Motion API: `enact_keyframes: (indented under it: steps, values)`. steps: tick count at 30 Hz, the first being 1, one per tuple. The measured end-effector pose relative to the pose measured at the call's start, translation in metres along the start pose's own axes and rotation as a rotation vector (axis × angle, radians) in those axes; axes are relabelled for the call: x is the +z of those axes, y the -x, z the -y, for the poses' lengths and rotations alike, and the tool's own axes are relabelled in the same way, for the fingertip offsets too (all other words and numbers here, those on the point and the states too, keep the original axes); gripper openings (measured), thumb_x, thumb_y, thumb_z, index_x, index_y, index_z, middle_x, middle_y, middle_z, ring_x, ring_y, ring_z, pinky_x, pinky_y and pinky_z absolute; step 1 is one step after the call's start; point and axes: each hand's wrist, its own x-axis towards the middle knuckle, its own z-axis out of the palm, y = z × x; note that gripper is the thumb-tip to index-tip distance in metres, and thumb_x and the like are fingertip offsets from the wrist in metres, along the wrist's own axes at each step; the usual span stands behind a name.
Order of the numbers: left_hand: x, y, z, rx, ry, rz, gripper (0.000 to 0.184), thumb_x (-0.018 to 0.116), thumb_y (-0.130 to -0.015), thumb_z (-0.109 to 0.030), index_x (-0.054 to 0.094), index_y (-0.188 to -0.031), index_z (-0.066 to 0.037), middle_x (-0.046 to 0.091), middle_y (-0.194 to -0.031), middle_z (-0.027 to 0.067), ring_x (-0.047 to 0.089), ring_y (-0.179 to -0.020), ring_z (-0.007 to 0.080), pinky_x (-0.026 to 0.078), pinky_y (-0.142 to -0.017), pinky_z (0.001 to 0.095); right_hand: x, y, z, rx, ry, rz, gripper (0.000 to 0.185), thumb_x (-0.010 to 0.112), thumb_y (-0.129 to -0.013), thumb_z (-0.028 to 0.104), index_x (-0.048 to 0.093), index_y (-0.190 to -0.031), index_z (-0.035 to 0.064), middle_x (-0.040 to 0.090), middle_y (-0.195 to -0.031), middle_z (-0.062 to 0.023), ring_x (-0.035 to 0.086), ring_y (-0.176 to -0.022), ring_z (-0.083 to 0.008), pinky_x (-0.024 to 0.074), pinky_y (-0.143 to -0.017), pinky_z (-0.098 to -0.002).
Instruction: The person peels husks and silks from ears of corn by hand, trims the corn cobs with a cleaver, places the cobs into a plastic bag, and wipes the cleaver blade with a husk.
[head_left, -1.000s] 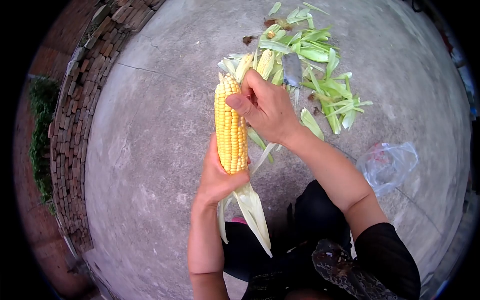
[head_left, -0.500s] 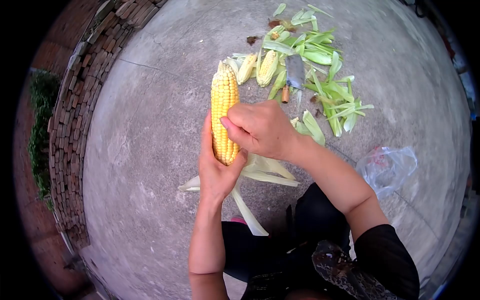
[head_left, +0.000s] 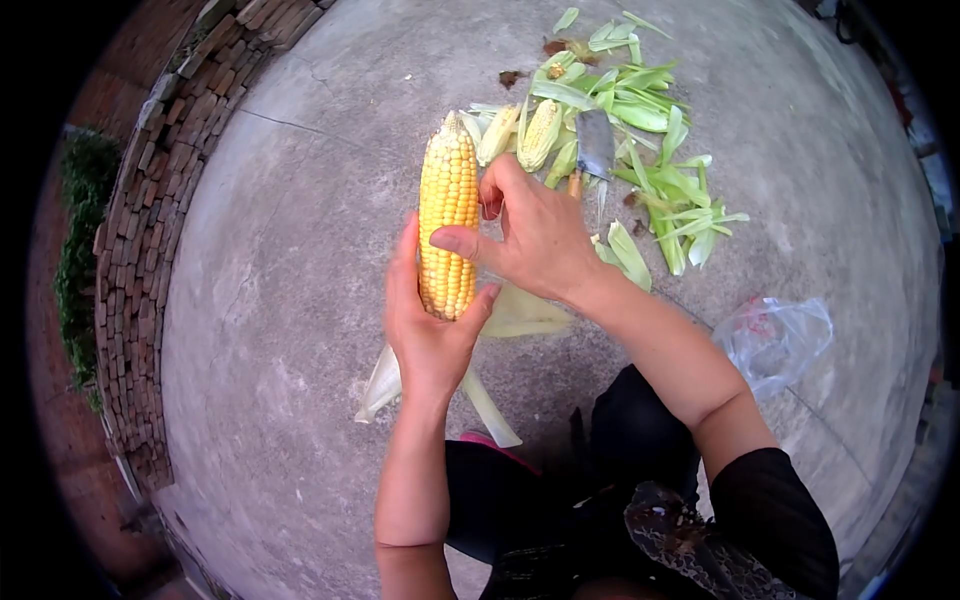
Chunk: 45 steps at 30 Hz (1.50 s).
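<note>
Left hand (head_left: 432, 345) grips 1 corn cob (head_left: 447, 190); right hand (head_left: 545, 235), half-curled, thumb on it. Plastic bag (head_left: 785, 345), contents unclear, at cob's 4 o'clock.

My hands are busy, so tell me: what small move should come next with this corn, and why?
Perhaps turn the corn cob slightly with the left hand, which holds its lower end: the right hand's thumb lies over the side in view, while the cob's back is hidden.
</note>
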Motion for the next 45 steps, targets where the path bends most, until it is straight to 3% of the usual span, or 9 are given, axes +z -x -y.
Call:
enact_keyframes:
  steps: [2, 6, 12, 22, 30, 32, 36, 44, 45]
  values:
    - [0.002, 0.002, -0.005, 0.072, -0.112, -0.014, 0.089, 0.079, -0.067, -0.004, 0.029, -0.14, -0.002, 0.046, -0.13, 0.0139, 0.049, -0.116, 0.0212, 0.045, -0.093, 0.0338, 0.002, -0.001, 0.007, 0.0, 0.103, 0.014, 0.049, 0.062, -0.083, 0.053, 0.047, -0.077, 0.0065, 0.051, -0.062, -0.0025, 0.05, -0.048, -0.0131, 0.0391, -0.045, -0.027]
    - [0.003, 0.007, -0.015, 0.045, -0.212, -0.05, 0.088, 0.082, -0.064, -0.008, 0.035, -0.137, -0.001, 0.044, -0.131, 0.0151, 0.049, -0.117, 0.0238, 0.044, -0.095, 0.0359, 0.02, -0.001, 0.001, -0.315, 0.098, -0.288, 0.039, 0.056, -0.092, 0.028, 0.043, -0.064, 0.0043, 0.044, -0.053, -0.0072, 0.047, -0.043, -0.0235, 0.0358, -0.041, -0.0333]
    - [0.0, 0.006, -0.01, 0.021, -0.254, -0.136, 0.087, 0.084, -0.062, -0.014, 0.039, -0.136, -0.004, 0.049, -0.113, 0.0133, 0.053, -0.103, 0.0266, 0.045, -0.088, 0.0369, -0.01, -0.017, -0.035, -0.036, 0.266, -0.4, 0.026, 0.052, -0.092, 0.019, 0.047, -0.07, 0.0048, 0.054, -0.07, -0.011, 0.056, -0.056, -0.0299, 0.0436, -0.049, -0.0395]
    - [0.005, 0.006, -0.017, 0.068, -0.439, -0.262, 0.076, 0.082, -0.06, -0.011, 0.049, -0.129, -0.007, 0.05, -0.097, 0.0108, 0.055, -0.089, 0.0264, 0.046, -0.079, 0.0364, 0.005, 0.003, 0.017, -0.25, 0.14, -0.147, 0.044, 0.063, -0.085, 0.045, 0.048, -0.07, 0.0062, 0.046, -0.054, -0.0036, 0.049, -0.044, -0.0156, 0.0366, -0.041, -0.0308]
    - [-0.005, 0.006, -0.015, 0.126, -0.612, -0.315, 0.078, 0.082, -0.057, -0.007, 0.052, -0.128, -0.014, 0.048, -0.094, 0.0074, 0.054, -0.085, 0.0228, 0.048, -0.076, 0.0338, -0.008, -0.017, -0.02, -0.059, 0.213, -0.393, 0.027, 0.059, -0.089, 0.029, 0.05, -0.078, 0.0064, 0.054, -0.072, -0.0079, 0.056, -0.055, -0.0173, 0.0457, -0.051, -0.0295]
    - [-0.004, 0.006, -0.015, 0.146, -0.626, -0.322, 0.077, 0.082, -0.057, -0.007, 0.053, -0.127, -0.015, 0.048, -0.092, 0.0071, 0.054, -0.084, 0.0224, 0.048, -0.075, 0.0338, -0.014, -0.014, -0.012, -0.069, -0.095, -0.402, 0.022, 0.065, -0.085, 0.026, 0.056, -0.09, 0.0065, 0.052, -0.08, -0.0052, 0.053, -0.059, -0.0135, 0.0456, -0.052, -0.0274]
    - [0.0, 0.006, -0.014, 0.221, -0.685, -0.314, 0.071, 0.08, -0.057, -0.007, 0.057, -0.124, -0.016, 0.048, -0.089, 0.0069, 0.051, -0.08, 0.0222, 0.044, -0.071, 0.0344, -0.016, -0.008, 0.01, -0.186, -0.013, -0.211, 0.034, 0.077, -0.075, 0.018, 0.064, -0.106, 0.0078, 0.049, -0.08, -0.0001, 0.046, -0.061, -0.0056, 0.0375, -0.051, -0.0197]
    - [-0.001, 0.005, -0.01, 0.317, -0.762, -0.329, 0.068, 0.076, -0.058, -0.005, 0.059, -0.122, -0.017, 0.047, -0.085, 0.0066, 0.049, -0.077, 0.0229, 0.042, -0.068, 0.0353, -0.016, -0.004, 0.014, -0.149, -0.166, -0.119, 0.014, 0.073, -0.079, 0.012, 0.067, -0.086, 0.0028, 0.05, -0.068, 0.001, 0.042, -0.056, -0.0061, 0.0355, -0.049, -0.0219]
    - [-0.001, 0.003, -0.009, 0.305, -0.775, -0.358, 0.067, 0.076, -0.058, -0.005, 0.059, -0.122, -0.017, 0.047, -0.085, 0.0065, 0.049, -0.077, 0.0228, 0.041, -0.068, 0.0354, -0.023, -0.002, 0.016, -0.118, -0.339, 0.253, 0.014, 0.073, -0.079, 0.013, 0.064, -0.082, 0.0025, 0.051, -0.068, 0.0007, 0.042, -0.055, -0.0059, 0.035, -0.049, -0.0221]
